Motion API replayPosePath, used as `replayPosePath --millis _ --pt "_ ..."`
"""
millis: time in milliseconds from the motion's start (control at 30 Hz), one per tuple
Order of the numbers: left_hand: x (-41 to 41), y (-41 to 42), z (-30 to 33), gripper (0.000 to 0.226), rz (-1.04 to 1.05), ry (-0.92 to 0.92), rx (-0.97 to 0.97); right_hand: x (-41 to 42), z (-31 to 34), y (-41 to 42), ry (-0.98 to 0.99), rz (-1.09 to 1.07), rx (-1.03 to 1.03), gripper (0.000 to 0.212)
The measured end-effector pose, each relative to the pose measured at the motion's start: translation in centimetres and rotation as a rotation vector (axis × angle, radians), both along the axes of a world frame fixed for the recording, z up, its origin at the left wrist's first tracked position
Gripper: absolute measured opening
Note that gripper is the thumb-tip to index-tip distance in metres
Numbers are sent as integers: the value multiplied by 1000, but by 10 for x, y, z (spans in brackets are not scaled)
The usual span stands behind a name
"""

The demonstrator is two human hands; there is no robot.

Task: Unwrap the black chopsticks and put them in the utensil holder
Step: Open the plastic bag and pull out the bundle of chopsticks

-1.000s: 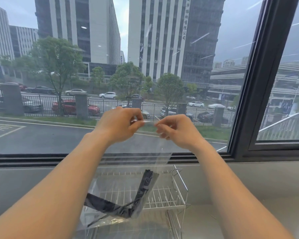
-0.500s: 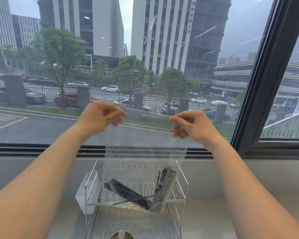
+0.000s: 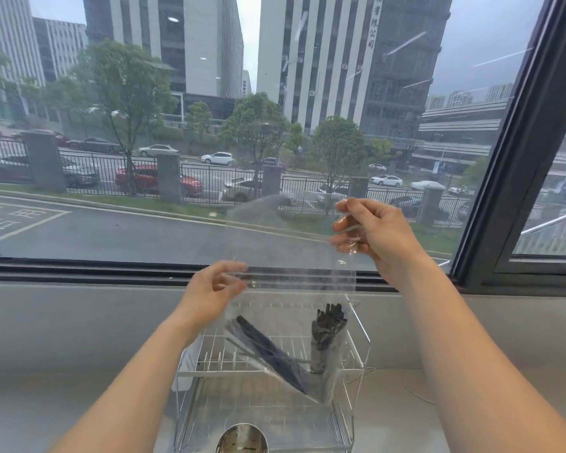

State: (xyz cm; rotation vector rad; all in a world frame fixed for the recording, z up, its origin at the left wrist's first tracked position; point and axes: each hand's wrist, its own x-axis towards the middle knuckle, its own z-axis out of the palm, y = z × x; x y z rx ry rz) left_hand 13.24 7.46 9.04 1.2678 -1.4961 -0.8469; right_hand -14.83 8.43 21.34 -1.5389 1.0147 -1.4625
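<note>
A clear plastic bag hangs in front of the window above the wire rack. Two bundles of black chopsticks lie in its bottom: one slanted, one upright. My right hand pinches the bag's top right corner. My left hand is lower, at the bag's left edge by the seal strip, with thumb and fingers apart and no firm grip that I can see. A white utensil holder hangs on the rack's left side, partly hidden by my left arm.
The white wire dish rack stands on the grey counter under the bag. A steel cup sits at its front, cut off by the frame's bottom edge. The dark window frame rises at the right.
Both hands pulled the bag's top apart. The left hand has since dropped from the top left corner to the bag's left edge and opened. The right hand still holds its corner.
</note>
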Motion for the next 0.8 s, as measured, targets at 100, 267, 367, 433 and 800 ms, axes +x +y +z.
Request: replayPosePath --millis 100,267,367,433,800 --pt "-6 -5 11 12 59 169 -34 -10 -7 3 -55 102 7 49" --pt "-6 -8 50 12 -15 273 -100 -32 -52 -6 -251 31 196 77" --pt "-12 -4 79 13 -112 403 -180 -33 -113 -10 -246 -85 440 70" --pt "-19 -2 97 19 -255 565 -212 -23 -153 -1 -173 -65 591 76" --pt "-64 12 116 32 -671 988 -221 53 -160 21 -667 440 573 48"
